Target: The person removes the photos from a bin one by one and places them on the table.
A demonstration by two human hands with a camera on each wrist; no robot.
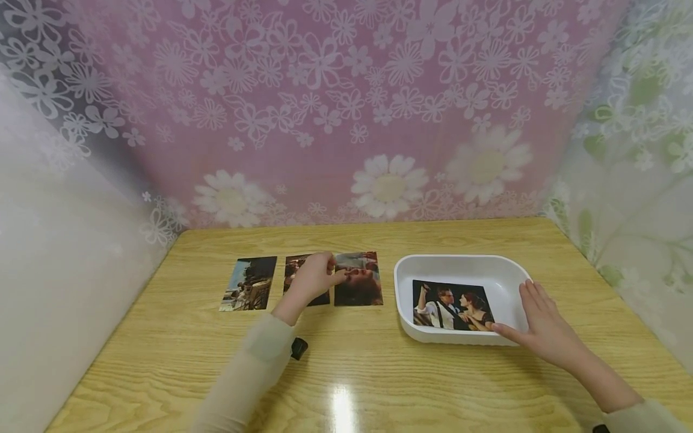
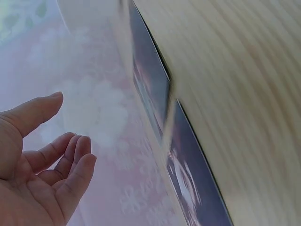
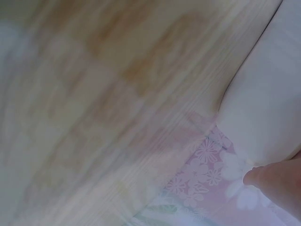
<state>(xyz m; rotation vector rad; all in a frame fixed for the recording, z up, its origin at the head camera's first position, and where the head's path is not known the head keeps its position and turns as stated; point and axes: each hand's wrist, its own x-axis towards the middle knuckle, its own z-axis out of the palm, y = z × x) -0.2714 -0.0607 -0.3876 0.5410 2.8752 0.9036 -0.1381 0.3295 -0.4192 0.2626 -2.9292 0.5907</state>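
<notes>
Photographs, four, rectangular: three on the wood-grained table (image 1: 390, 367), one in the basin. Your row of three, left to right: the outdoor-scene photo (image 1: 250, 284), set slightly askew; the middle photo (image 1: 319, 299), partly under your arm; the close-up face photo (image 1: 360, 291). Narrow strips of wood part them, and a wider strip lies between the row and the basin. Basin, one, white, smooth, round-cornered, low-walled (image 1: 460, 338); the two-figure photo (image 1: 452, 307) lies on its floor, near the front-left wall. Hands, two: your left hand (image 1: 313, 278), over the middle and close-up photos, fingers loosely bent, thumb apart, holding nothing; your right hand (image 1: 544, 328), fingers wide and straight across the basin's front-right corner, touching its rim. Wood extends in front of row and basin; behind them, the table's back edge meets a pink flower-patterned backdrop (image 1: 325, 120), with pale panels at both sides.
</notes>
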